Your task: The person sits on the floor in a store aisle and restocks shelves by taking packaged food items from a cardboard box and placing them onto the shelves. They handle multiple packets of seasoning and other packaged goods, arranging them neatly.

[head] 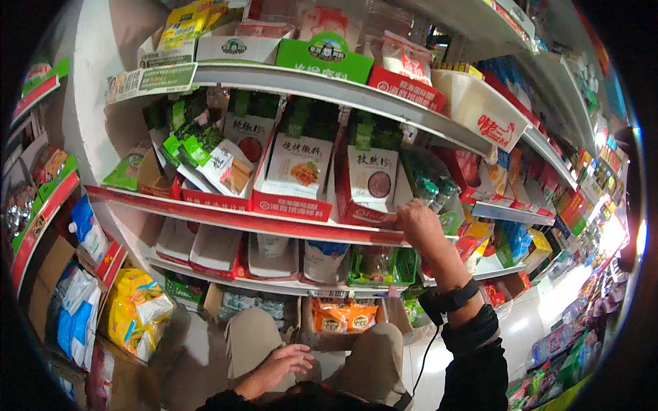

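My right hand [417, 222] is at the middle shelf, with its fingers curled at the front right corner of a red-fronted display carton [360, 213]. Its fingertips are hidden, so whether it grips the carton I cannot tell. In that carton stands a white seasoning pouch [372, 174] with a dark top and a round picture of spice. Just beyond the hand are small bottles with green caps [437, 192]. Low in front of me, my left hand [281, 366] hovers or rests by my knee, fingers apart and holding nothing.
Similar cartons of pouches [300, 164] line the shelf leftward, with loose pouches [218, 159] lying slanted. Below are white trays [218, 246], a green basket [383, 267] and orange packets [344, 318]. Yellow bags [136, 308] stand at left. The upper shelf edge [308, 87] overhangs.
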`<action>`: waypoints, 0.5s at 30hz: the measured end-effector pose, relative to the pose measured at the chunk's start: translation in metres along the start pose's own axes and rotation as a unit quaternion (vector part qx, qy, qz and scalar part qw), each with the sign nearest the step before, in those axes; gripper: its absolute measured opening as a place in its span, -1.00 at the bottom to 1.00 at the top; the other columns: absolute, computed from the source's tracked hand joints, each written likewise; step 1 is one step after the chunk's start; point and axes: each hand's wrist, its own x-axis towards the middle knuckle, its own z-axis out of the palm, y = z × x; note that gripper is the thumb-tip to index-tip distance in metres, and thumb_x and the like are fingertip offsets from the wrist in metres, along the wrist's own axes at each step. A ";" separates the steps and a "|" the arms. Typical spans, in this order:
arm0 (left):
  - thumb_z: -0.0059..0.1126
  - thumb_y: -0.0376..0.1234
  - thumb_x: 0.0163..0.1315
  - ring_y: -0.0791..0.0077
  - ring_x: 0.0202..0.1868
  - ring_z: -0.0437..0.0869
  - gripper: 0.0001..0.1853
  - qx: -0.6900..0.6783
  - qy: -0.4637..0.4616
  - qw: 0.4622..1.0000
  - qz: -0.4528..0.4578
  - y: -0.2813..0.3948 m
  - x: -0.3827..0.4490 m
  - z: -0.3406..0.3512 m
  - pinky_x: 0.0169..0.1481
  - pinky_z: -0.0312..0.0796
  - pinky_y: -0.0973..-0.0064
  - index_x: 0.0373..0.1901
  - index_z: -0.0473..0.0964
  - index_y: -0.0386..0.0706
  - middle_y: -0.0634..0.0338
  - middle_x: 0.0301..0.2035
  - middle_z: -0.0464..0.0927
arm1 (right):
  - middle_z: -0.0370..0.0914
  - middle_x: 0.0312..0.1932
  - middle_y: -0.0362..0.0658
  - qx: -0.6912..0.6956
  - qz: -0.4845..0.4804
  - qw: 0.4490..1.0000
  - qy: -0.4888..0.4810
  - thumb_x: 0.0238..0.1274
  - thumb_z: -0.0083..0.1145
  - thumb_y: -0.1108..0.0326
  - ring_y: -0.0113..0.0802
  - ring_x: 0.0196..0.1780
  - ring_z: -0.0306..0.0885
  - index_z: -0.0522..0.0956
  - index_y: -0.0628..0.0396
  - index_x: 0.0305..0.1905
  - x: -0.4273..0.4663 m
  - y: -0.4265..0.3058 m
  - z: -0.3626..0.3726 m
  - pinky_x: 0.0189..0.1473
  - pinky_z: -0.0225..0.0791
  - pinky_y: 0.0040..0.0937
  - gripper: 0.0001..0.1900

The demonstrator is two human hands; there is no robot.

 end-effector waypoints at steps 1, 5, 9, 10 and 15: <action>-0.01 -0.35 0.44 0.25 0.01 0.64 -0.55 0.002 -0.002 1.000 0.006 0.003 -0.003 0.001 0.09 0.51 0.36 0.29 0.27 -0.35 -0.06 0.07 0.53 | 0.56 -0.30 0.05 0.007 0.005 1.000 0.000 0.04 0.10 0.48 0.08 -0.09 0.53 0.55 0.19 -0.32 0.001 -0.004 0.000 -0.07 0.47 -0.06 -0.91; -0.02 -0.34 0.44 0.28 0.00 0.64 -0.57 0.011 -0.002 1.000 0.023 -0.005 -0.008 -0.004 0.09 0.50 0.38 0.27 0.29 -0.34 -0.04 0.07 0.53 | 0.56 -0.27 0.08 0.044 -0.011 0.999 0.000 0.02 0.07 0.55 0.11 -0.03 0.50 0.51 0.21 -0.29 -0.001 -0.008 -0.009 0.03 0.43 -0.08 -0.88; 0.03 -0.33 0.42 0.31 -0.02 0.65 -0.56 0.011 0.010 0.999 0.032 0.003 -0.009 -0.008 0.08 0.51 0.40 0.26 0.31 -0.33 -0.02 0.04 0.55 | 0.55 -0.23 0.10 0.034 -0.030 0.999 -0.010 0.06 0.03 0.59 0.13 -0.03 0.49 0.49 0.23 -0.26 -0.001 0.001 -0.011 0.05 0.41 -0.07 -0.88; 0.04 -0.32 0.41 0.31 -0.02 0.65 -0.56 0.011 0.014 0.999 0.033 0.006 -0.008 -0.009 0.07 0.51 0.41 0.26 0.31 -0.32 -0.02 0.03 0.56 | 0.55 -0.21 0.11 0.027 -0.021 0.999 -0.030 0.06 0.03 0.59 0.14 -0.02 0.49 0.49 0.23 -0.25 -0.002 -0.001 -0.010 0.05 0.41 -0.07 -0.87; 0.06 -0.32 0.39 0.31 -0.07 0.68 -0.56 0.000 0.049 0.994 0.102 0.031 -0.004 -0.019 0.05 0.52 0.38 0.24 0.34 -0.32 -0.03 0.02 0.58 | 0.54 -0.06 0.13 0.050 -0.032 0.996 0.072 0.06 0.02 0.62 0.13 0.09 0.49 0.52 0.19 -0.14 -0.008 -0.013 -0.010 0.13 0.41 -0.11 -0.76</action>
